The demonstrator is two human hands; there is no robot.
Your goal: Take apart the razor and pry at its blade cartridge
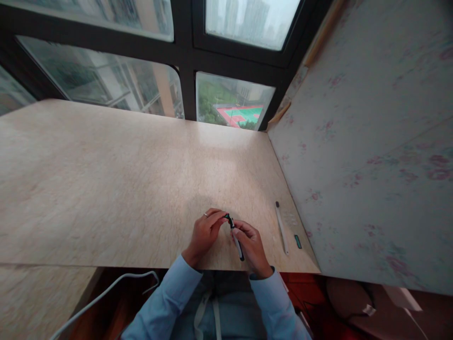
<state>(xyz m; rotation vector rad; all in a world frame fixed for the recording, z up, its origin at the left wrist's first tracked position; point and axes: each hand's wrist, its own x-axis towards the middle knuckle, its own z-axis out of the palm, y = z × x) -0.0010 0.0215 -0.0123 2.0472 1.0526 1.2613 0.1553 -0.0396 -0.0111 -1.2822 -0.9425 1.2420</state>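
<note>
My right hand (252, 243) is closed around the handle of a razor (238, 244), grey and black, whose head points up and away from me. With thumb and fingertips my left hand (206, 233) pinches the dark razor head (227, 216); whether it is fully joined to the handle is too small to tell. A ring is on one left finger. To the right of my hands lies a white toothbrush (281, 229) with dark bristles. Beside it rests a small teal and black piece (297, 242), like a razor cartridge.
Both hands are over a beige marble-look counter (116, 189), near its front edge. A floral-papered wall (368, 156) bounds the right side, and dark-framed windows (189, 71) the back. A clear plastic tray (290, 218) lies by the wall. A white cable (106, 289) hangs at lower left.
</note>
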